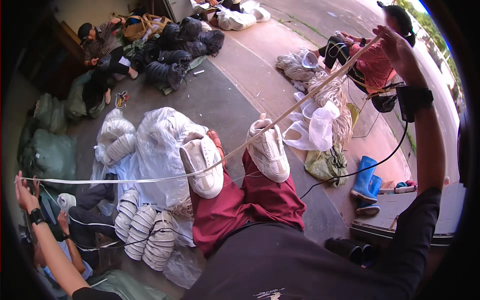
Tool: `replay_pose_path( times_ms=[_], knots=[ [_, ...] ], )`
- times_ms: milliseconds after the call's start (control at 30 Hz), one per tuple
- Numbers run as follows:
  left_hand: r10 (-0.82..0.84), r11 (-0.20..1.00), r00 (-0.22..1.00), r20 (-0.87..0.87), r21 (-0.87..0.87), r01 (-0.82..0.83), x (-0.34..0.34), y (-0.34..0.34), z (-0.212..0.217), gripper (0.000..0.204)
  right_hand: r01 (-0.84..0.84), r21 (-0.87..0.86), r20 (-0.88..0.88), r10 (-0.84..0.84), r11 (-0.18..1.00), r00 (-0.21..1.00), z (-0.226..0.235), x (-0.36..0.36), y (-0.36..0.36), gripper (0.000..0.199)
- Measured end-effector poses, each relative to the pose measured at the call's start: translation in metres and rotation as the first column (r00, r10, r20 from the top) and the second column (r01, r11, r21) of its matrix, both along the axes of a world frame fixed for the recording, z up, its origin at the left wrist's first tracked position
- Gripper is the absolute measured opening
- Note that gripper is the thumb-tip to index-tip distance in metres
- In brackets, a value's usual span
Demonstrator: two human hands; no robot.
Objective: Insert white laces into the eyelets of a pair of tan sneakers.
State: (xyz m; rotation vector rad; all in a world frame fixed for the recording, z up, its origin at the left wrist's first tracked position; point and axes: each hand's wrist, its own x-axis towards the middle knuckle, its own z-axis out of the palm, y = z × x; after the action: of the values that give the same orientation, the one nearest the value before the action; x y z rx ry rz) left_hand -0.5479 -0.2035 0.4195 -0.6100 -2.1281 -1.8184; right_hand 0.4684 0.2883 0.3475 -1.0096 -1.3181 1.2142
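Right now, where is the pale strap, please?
In the head view, the pale strap runs from the left hand, far left, to the right hand, upper right, crossing both shoes.

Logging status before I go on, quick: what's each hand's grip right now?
Left hand: holding the lace at the fingertips.
Right hand: raised, also holding the lace at the fingertips.

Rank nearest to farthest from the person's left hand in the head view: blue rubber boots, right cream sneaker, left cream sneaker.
1. Left cream sneaker: left of centre, toward the left hand.
2. Right cream sneaker: just right of centre.
3. Blue rubber boots: farther right, well past both sneakers.
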Motion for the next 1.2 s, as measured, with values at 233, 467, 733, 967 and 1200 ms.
replay_pose_path(
  times_ms=[233,467,733,967,1200],
  knots=[
    [0.052,0.995,0.993,-0.108,0.089,-0.043,0.040,-0.036,0.085,0.029,0.168,0.048,-0.142,-0.160,0.985,0.977,0.046,0.004,-0.062,0.030],
    [-0.330,0.928,0.876,-0.351,0.050,0.370,0.175,0.006,0.174,0.038,-0.055,0.348,-0.090,0.092,0.936,0.992,0.123,-0.039,-0.141,0.033],
    [-0.575,0.757,0.692,-0.436,0.036,0.652,0.389,0.045,0.266,0.029,-0.175,0.543,-0.011,0.215,0.821,0.977,0.242,-0.147,-0.243,0.028],
    [-0.754,0.548,0.442,-0.485,-0.094,0.831,0.503,0.048,0.315,0.024,-0.248,0.645,0.018,0.310,0.723,0.951,0.309,-0.223,-0.319,0.032],
    [-0.825,0.435,0.327,-0.461,-0.149,0.888,0.545,0.047,0.331,0.023,-0.299,0.688,0.035,0.381,0.661,0.924,0.337,-0.286,-0.368,0.032]
  ],
)
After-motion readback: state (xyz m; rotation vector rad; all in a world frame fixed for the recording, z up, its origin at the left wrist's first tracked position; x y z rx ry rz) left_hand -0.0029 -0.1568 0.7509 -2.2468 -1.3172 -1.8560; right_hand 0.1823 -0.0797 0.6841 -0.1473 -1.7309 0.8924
